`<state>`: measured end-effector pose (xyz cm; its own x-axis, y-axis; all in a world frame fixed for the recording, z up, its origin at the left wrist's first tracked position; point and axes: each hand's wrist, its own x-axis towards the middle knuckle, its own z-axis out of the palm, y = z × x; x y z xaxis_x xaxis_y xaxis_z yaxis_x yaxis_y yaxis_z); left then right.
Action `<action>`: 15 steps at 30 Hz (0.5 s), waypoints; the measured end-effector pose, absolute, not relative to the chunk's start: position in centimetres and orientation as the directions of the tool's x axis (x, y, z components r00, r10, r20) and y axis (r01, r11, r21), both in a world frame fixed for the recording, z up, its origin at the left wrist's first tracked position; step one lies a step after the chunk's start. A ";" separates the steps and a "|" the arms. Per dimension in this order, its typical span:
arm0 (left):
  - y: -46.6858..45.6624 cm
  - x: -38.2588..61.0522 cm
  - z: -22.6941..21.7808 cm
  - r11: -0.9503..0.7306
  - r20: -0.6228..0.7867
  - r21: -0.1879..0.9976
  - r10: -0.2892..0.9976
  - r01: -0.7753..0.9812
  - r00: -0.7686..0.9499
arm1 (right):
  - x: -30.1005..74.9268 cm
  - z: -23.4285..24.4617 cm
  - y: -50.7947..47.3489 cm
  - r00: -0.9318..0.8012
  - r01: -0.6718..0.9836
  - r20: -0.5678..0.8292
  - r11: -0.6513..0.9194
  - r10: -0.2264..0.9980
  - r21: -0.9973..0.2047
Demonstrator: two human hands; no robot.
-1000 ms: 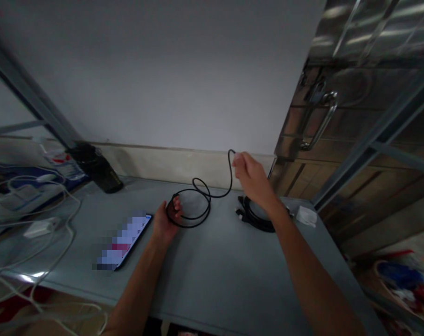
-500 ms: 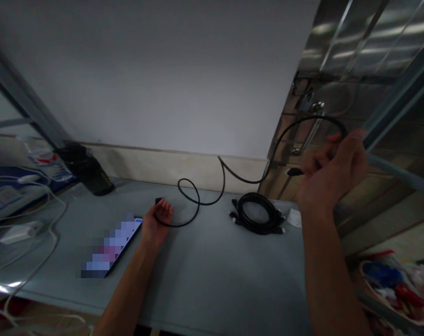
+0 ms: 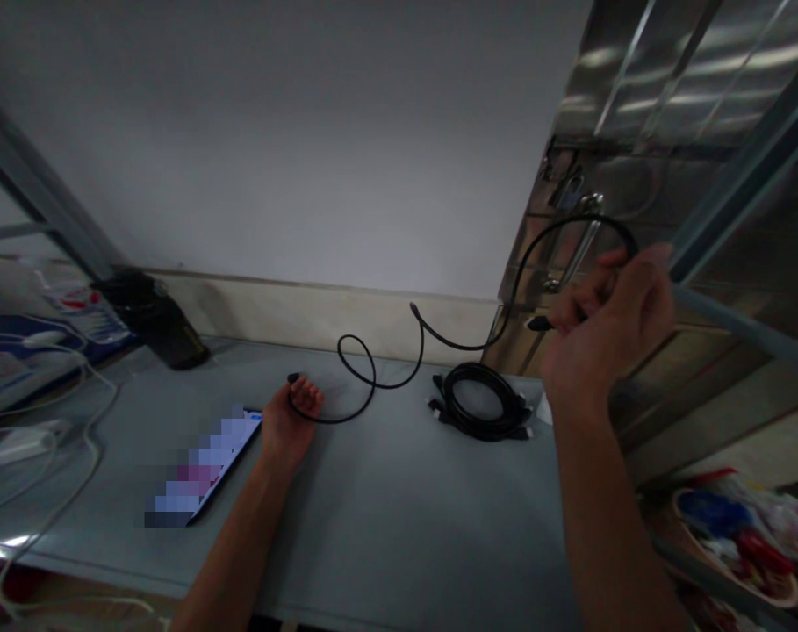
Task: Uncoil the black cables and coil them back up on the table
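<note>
A thin black cable runs across the grey table from hand to hand. My left hand rests on the table, palm up, fingers curled on one end of the cable, whose plug sticks out past the fingertips. My right hand is raised over the table's right end, closed on the cable's other end; the plug points left and a loop arches over the hand. Between the hands the cable makes one loose loop on the table.
A coiled black cable bundle lies on the table under my right hand, a small white item beside it. A phone lies left of my left hand. White cables and chargers sprawl at left. A dark bottle stands at the back. Metal door and handle at right.
My right hand has lifted up and to the right, pulling the cable out of its coil in my left hand. In the last half second both hands barely moved.
</note>
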<state>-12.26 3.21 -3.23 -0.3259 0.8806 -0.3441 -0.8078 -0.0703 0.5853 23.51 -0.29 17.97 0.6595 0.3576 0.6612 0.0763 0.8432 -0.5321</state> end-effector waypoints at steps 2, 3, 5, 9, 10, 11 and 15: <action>3.1 -12.1 -3.1 -0.065 -0.347 0.592 0.879 -0.804 -0.326 | 23.0 17.8 -0.3 0.643 0.103 0.668 0.821 0.375 -0.561; 3.1 -12.0 -3.0 -0.062 -0.345 0.599 0.880 -0.799 -0.326 | 22.7 17.6 -0.3 0.621 0.101 0.675 0.813 0.399 -0.573; 3.0 -11.7 -3.0 -0.052 -0.329 0.628 0.886 -0.777 -0.326 | 21.8 17.0 -0.2 0.535 0.080 0.699 0.795 0.475 -0.601; 2.9 -10.9 -2.9 -0.011 -0.285 0.699 0.912 -0.715 -0.293 | 18.8 14.8 0.3 0.191 0.096 0.735 0.733 0.651 -0.674; 2.9 -10.7 -2.8 0.005 -0.281 0.706 0.920 -0.708 -0.274 | 17.8 14.0 0.5 0.077 0.133 0.730 0.719 0.679 -0.682; 3.0 -10.6 -2.8 0.023 -0.278 0.709 0.928 -0.705 -0.249 | 16.7 13.0 0.7 -0.043 0.183 0.716 0.710 0.697 -0.680; 3.1 -10.3 -3.1 0.076 -0.231 0.733 0.962 -0.676 -0.143 | 12.0 7.7 1.2 -0.454 0.446 0.551 0.714 0.700 -0.540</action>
